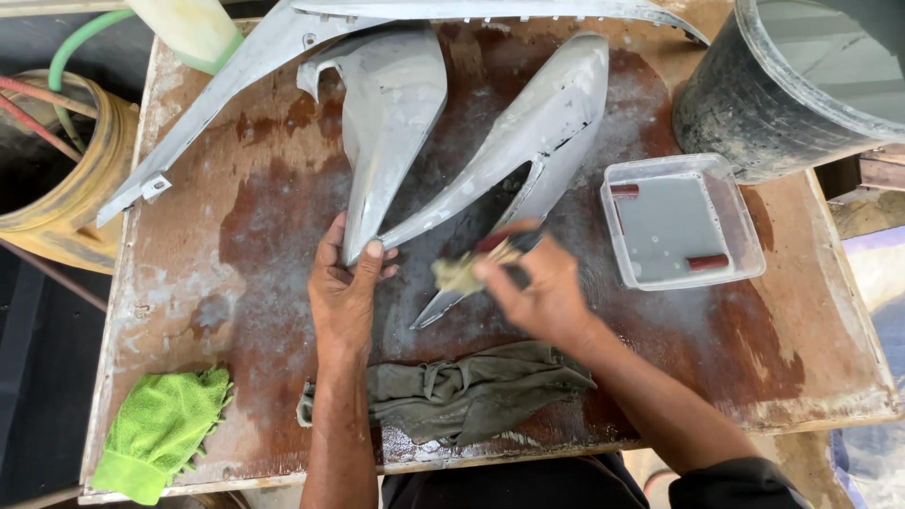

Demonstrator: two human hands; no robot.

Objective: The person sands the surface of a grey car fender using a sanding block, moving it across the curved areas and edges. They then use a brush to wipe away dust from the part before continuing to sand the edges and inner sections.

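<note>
The left hand [344, 297] is lying flat on the wet brown board [236, 245], with the fingers spread open and the thumb pressing on the pointed lower tip of a grey body panel [547, 127]; it is not closing around anything. The right hand [539, 294] is closed on a small yellowish pad [459, 273], pinching it between thumb and fingers, and is holding it against the dark inner edge of this same panel. The panel is lying slanted in the middle of the board. A second grey panel [391, 113] is lying just beside it, on its left, and their lower tips are nearly meeting. A long thin grey strip [217, 99] is lying further left of the panel. A clear plastic tub [745, 221] with grey water is standing to the right of the panel, near it. A dark green rag [471, 391] is lying below the panel, under both forearms, and a bright green cloth [160, 429] is lying far down to the left.
</note>
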